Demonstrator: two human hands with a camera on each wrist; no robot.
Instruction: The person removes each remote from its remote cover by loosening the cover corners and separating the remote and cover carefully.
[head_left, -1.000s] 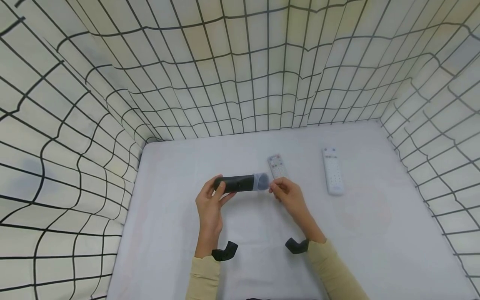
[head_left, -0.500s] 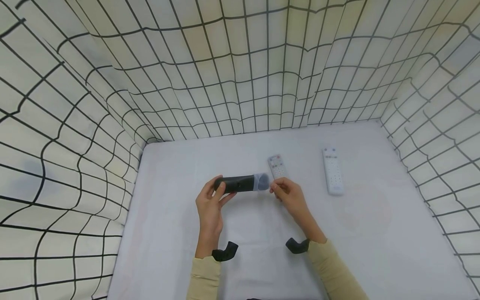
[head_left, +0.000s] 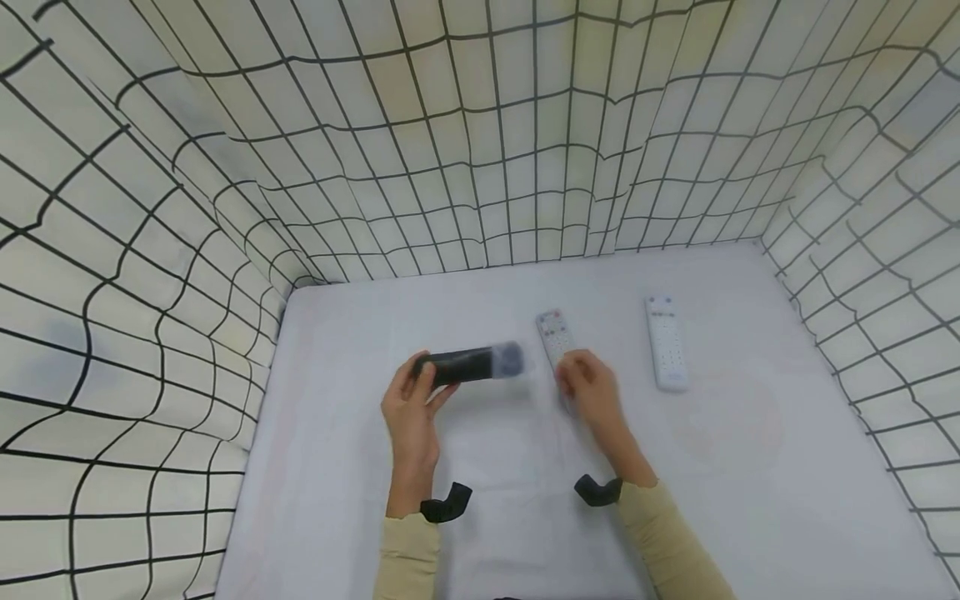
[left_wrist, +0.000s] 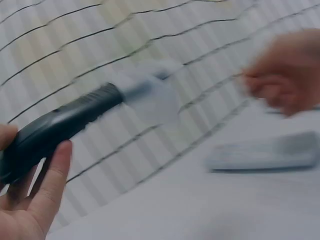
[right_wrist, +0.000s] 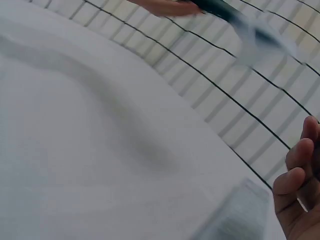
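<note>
In the head view, my left hand [head_left: 411, 412] holds a long black remote-like object [head_left: 457, 367] by its left end, thumb on the near face. A translucent film sleeve [head_left: 507, 359] covers its far end. From the left wrist, the object's dark body [left_wrist: 70, 117] tilts upward, and the loose film [left_wrist: 155, 97] flares out, blurred. My right hand [head_left: 588, 392] is curled and apart from the film, with nothing seen in its fingers. It overlaps the lower end of a small white remote control [head_left: 553, 331]. The right wrist view catches only its curled fingers [right_wrist: 295, 185].
A longer white remote control [head_left: 666, 346] lies to the right on the white-covered table [head_left: 750, 467]. Behind and at both sides rise pale walls with a black grid [head_left: 480, 167]. Black wrist mounts [head_left: 447, 503] sit below the hands.
My right hand was at the film's end and has come away from it, moving right, over the small remote. My left hand has shifted slightly left with the black object.
</note>
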